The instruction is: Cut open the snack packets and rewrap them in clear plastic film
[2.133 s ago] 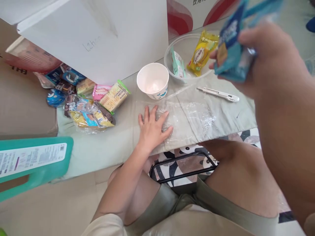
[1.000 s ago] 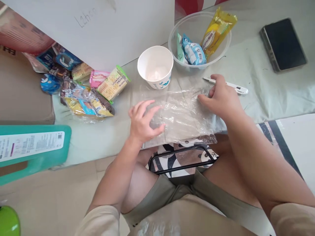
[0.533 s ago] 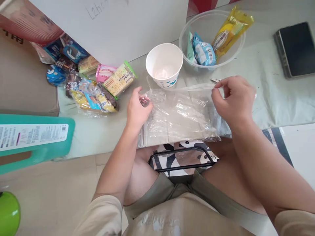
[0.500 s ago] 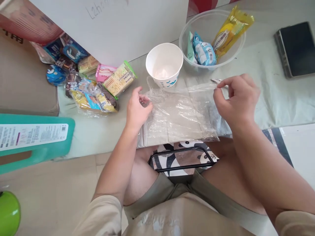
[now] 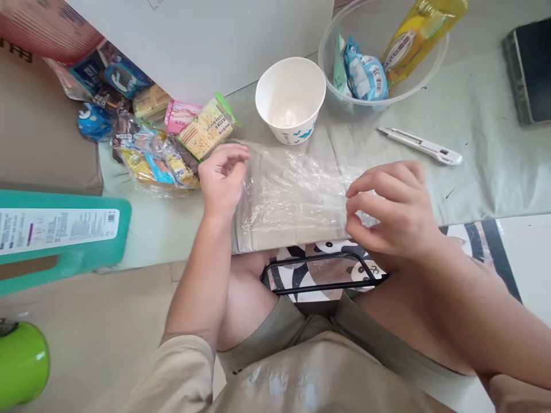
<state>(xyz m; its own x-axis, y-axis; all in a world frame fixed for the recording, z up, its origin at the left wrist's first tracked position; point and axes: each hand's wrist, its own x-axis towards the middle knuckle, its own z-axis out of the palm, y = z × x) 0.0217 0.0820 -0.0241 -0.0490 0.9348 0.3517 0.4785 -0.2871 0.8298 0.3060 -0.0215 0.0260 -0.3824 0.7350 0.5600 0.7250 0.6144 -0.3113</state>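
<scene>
A clear, crinkled plastic bag [image 5: 297, 198] lies flat along the table's front edge, between my two hands. My left hand [image 5: 222, 180] is at its left edge, fingers curled and thumb bent in towards them, seemingly on the film. At the opposite edge, my right hand [image 5: 390, 206] has bent fingers and thumb closed over the plastic; the fingertips partly hide the film there. Just behind the bag stands an empty white paper cup [image 5: 297, 123] with a blue print. A white utility knife [image 5: 419, 144] rests beyond my right hand.
Wrapped snacks, with a soda biscuit packet [image 5: 207, 127] among them, are heaped at left. A clear plastic bowl [image 5: 329, 69] holds several packets. A phone [image 5: 531, 71] lies at far right, a green jug [image 5: 116, 229] at left, and a white box [image 5: 206, 46] at the back.
My right hand has come down and inward along the bag's right side, uncovering the utility knife. My left hand has moved left, its fingers now more curled. The bag lies flatter.
</scene>
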